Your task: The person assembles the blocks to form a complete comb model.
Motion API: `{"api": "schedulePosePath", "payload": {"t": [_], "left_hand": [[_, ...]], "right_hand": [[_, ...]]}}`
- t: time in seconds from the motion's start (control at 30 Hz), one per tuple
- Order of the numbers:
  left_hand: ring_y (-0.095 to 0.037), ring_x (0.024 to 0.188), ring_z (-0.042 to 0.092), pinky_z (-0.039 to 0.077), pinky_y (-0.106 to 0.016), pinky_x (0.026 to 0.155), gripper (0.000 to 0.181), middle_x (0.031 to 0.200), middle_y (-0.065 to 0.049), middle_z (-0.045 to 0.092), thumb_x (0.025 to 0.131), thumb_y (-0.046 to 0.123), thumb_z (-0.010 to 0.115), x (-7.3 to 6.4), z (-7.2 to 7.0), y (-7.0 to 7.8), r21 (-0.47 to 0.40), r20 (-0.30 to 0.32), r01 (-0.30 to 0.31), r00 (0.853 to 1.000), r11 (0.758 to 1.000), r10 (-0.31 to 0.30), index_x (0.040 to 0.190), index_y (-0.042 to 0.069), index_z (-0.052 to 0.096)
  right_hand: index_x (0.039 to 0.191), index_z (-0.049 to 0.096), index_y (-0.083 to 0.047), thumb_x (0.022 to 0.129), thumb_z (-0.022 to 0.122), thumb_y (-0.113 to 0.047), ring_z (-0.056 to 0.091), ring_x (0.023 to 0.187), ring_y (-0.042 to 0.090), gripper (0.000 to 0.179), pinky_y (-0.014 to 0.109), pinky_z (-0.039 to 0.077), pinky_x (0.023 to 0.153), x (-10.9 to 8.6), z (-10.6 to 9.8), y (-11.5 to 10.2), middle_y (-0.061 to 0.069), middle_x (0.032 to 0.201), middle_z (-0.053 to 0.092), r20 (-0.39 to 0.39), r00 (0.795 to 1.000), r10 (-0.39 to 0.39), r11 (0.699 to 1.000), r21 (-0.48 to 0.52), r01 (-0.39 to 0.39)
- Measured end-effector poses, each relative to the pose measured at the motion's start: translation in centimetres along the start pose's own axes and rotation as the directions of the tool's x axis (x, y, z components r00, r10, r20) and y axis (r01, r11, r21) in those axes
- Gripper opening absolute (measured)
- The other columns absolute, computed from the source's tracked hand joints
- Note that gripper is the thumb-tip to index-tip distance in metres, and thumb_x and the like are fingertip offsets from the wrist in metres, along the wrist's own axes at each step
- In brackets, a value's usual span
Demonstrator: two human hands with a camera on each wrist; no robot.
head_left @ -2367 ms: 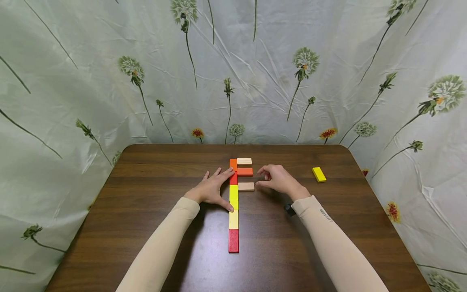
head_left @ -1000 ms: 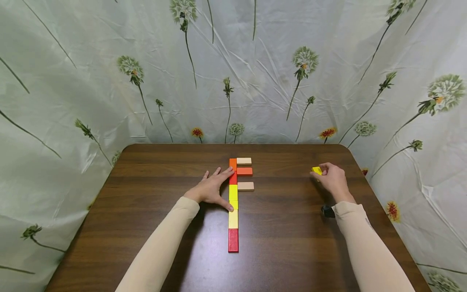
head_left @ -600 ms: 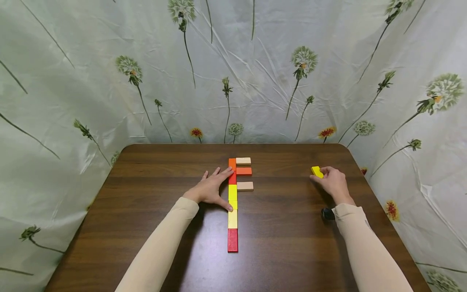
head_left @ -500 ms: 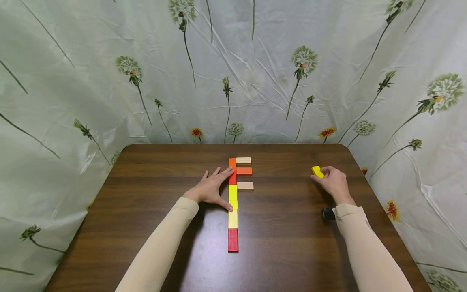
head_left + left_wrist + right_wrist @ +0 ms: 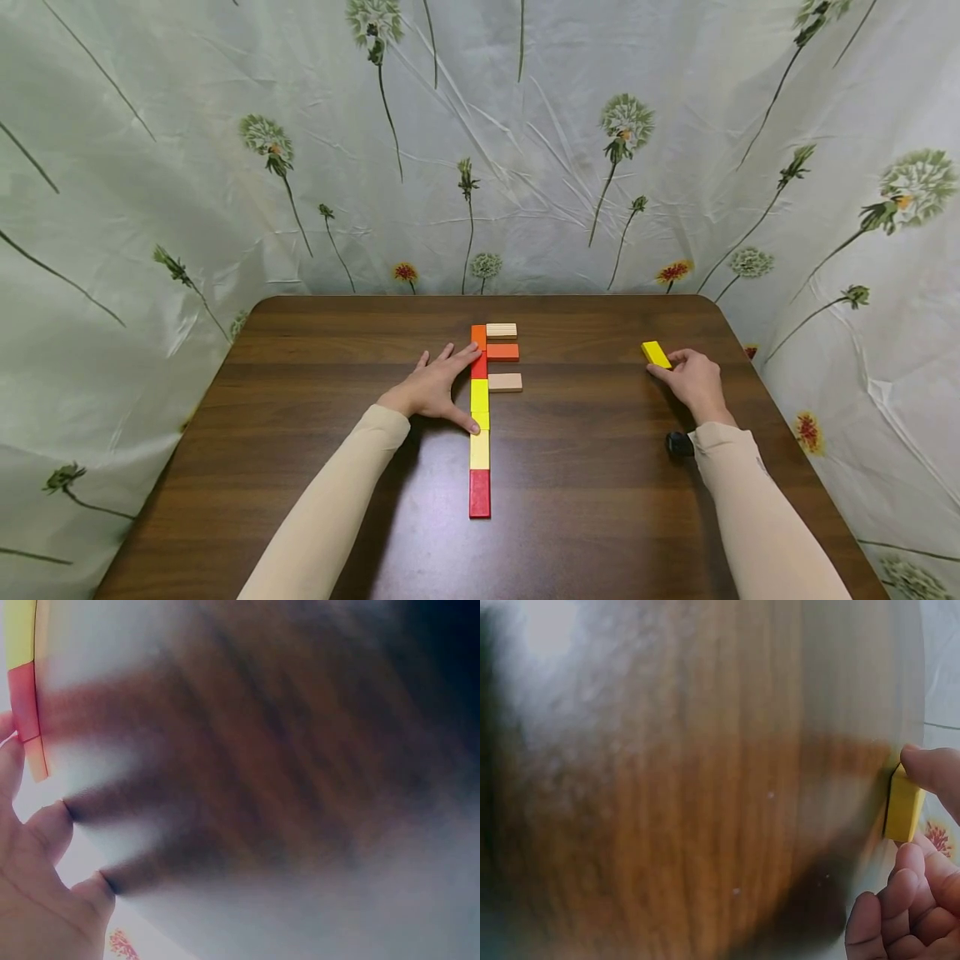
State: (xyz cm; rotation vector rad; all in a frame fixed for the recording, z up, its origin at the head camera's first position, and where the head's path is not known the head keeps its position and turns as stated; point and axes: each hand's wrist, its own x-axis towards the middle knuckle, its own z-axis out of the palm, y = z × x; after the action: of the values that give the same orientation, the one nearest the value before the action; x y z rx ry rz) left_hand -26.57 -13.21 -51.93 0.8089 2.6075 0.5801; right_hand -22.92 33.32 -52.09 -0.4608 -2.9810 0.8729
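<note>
My left hand (image 5: 431, 392) is spread flat beside a straight row of coloured blocks. Its index fingertip rests on the red block (image 5: 478, 367) near the far end, and its thumb tip touches the row by the pale yellow block (image 5: 479, 451). Far right on the table, my right hand (image 5: 697, 382) pinches the near end of a loose yellow block (image 5: 655, 354) between thumb and index finger. In the right wrist view that yellow block (image 5: 904, 804) sits between thumb and fingertip, the other fingers curled below. An orange block (image 5: 478, 337) ends the row at the back.
Right of the row, a striped light wooden block (image 5: 501, 331), an orange-red block (image 5: 502, 352) and a plain wooden block (image 5: 505, 382) stick out sideways. A dark red block (image 5: 480, 494) ends the row nearest me. Behind the brown table (image 5: 337, 333) hangs a flowered curtain (image 5: 525, 150).
My right hand has moved from beside the row to the loose yellow block at the right, then slid its grasp toward the block's near end. The left hand stays put.
</note>
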Motion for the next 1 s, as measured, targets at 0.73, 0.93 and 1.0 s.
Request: {"api": "schedulePosePath", "payload": {"t": [0.73,0.93,1.0], "left_hand": [[-0.042,0.169,0.01,0.004,-0.078,0.128,0.134,0.182,0.002,0.017,0.069,0.066,0.095,-0.14,-0.16,0.15,-0.006,-0.018,-0.023,1.0,1.0,0.023,0.173,0.021,0.025],[-0.041,0.169,0.009,0.003,-0.077,0.129,0.133,0.182,0.003,0.016,0.069,0.067,0.095,-0.09,-0.13,0.14,-0.005,-0.013,-0.018,1.0,1.0,0.018,0.173,0.022,0.025],[-0.041,0.169,0.009,0.004,-0.077,0.128,0.133,0.182,0.003,0.016,0.069,0.067,0.095,-0.08,-0.13,0.12,-0.004,-0.013,-0.021,1.0,1.0,0.021,0.173,0.022,0.025]], "right_hand": [[0.121,0.066,0.012,0.1,0.076,-0.033,0.058,0.079,0.028,0.051,0.029,0.044,0.066,-0.18,0.1,-0.06,0.017,0.09,0.066,-0.002,1.0,-0.001,0.999,0.049,0.001],[0.121,0.067,0.01,0.1,0.077,-0.033,0.056,0.078,0.025,0.049,0.031,0.043,0.068,-0.27,0.25,-0.66,0.013,0.087,0.064,0.021,0.999,-0.035,0.997,0.071,0.033],[0.121,0.067,0.01,0.1,0.078,-0.032,0.055,0.077,0.024,0.048,0.031,0.043,0.069,-0.27,0.35,-0.86,0.011,0.085,0.062,0.032,0.998,-0.052,0.996,0.078,0.049]]}}
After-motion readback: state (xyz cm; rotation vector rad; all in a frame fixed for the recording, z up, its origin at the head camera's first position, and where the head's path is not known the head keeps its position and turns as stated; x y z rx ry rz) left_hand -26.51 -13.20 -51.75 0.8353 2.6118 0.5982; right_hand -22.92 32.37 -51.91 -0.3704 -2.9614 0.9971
